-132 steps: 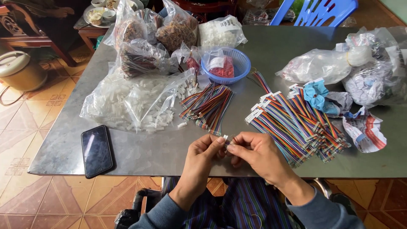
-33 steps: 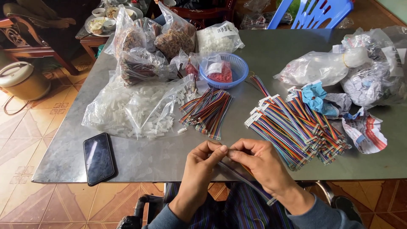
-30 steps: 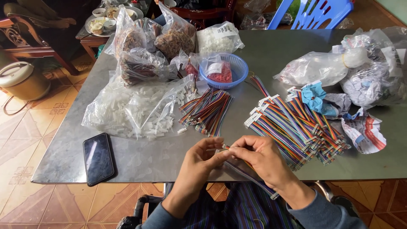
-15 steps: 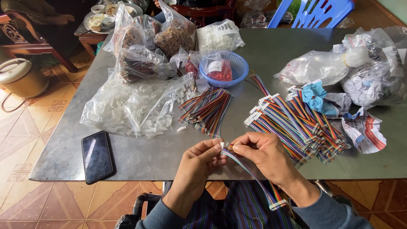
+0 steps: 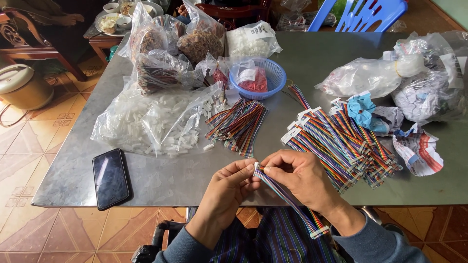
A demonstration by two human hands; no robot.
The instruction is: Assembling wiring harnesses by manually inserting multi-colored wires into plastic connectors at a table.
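Both hands pinch 1 flat strip of rainbow wires (image 5: 287, 199). The left hand (image 5: 229, 187) has its fingertips closed on the white plastic plug (image 5: 256, 166) at the top end. The right hand (image 5: 300, 175) is closed on the wires right beside the plug. The strip runs down over the table edge (image 5: 195, 198) to the lap, with another white plug at its far end.

About 4 seconds ago the hands held only something small and no long strip showed. Now the strip hangs out long, so it looks like a plug has just gone on this end.

The wires are thin, bendy and striped in many colours. Near the right hand lies a big pile of strips with plugs (image 5: 341, 141). A smaller bunch of bare strips (image 5: 236, 125) lies further up. A soft clear bag of little white plugs (image 5: 151, 124) sits to the left. A shiny black phone (image 5: 110, 178) lies flat nearby. A round blue basket (image 5: 261, 78) stands behind.
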